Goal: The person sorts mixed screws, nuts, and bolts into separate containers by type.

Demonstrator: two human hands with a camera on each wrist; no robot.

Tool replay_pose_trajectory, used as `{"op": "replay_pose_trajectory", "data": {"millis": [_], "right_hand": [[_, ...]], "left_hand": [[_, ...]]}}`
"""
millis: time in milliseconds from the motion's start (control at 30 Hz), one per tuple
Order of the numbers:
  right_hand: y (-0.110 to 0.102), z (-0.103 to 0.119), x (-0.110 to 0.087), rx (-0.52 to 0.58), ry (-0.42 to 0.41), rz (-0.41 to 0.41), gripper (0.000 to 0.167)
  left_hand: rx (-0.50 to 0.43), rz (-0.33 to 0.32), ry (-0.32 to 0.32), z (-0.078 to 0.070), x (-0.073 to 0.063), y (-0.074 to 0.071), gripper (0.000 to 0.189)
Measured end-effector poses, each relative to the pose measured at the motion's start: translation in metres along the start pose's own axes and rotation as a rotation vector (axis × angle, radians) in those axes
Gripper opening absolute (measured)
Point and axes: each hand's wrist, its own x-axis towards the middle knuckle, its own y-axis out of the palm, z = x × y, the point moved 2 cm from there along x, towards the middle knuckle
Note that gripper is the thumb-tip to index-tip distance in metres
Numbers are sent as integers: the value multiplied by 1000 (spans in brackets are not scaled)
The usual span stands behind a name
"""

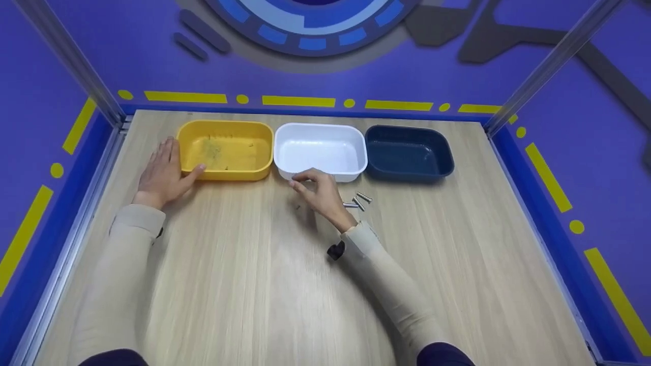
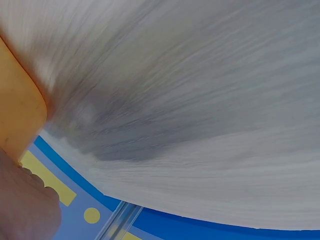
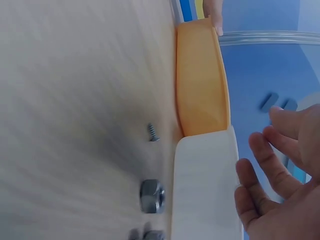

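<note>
My left hand [image 1: 164,170] rests against the left end of the yellow bin [image 1: 224,175], fingers straight along its side and thumb at the front rim. Several tiny dark pieces lie inside that bin. Over the front edge of the white bin [image 1: 320,152] hovers my right hand [image 1: 320,193]. Its thumb and forefinger tips come close together, and nothing shows between them in the right wrist view. A small screw [image 3: 152,133] lies on the tabletop below this hand. Beside the right wrist are several silver bolts [image 1: 359,203]; a silver hexagonal piece [image 3: 151,196] appears close up.
A dark blue bin [image 1: 409,175] stands at the right end of the row, beside the white one. The three bins line the back of the wooden table [image 1: 244,284]. Purple panels [image 1: 330,76] and metal posts [image 1: 554,66] enclose the back and sides.
</note>
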Motion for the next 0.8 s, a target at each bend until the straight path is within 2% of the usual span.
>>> {"op": "replay_pose_trajectory", "data": {"millis": [333, 567, 800], "right_hand": [[2, -15, -12, -12, 87, 137, 13], [3, -19, -15, -200, 86, 207, 5], [6, -24, -13, -258, 75, 305, 7]], "left_hand": [[-8, 1, -4, 1, 1, 1, 115], [-7, 1, -13, -1, 0, 0, 114], [-13, -3, -1, 0, 0, 1, 114]]}}
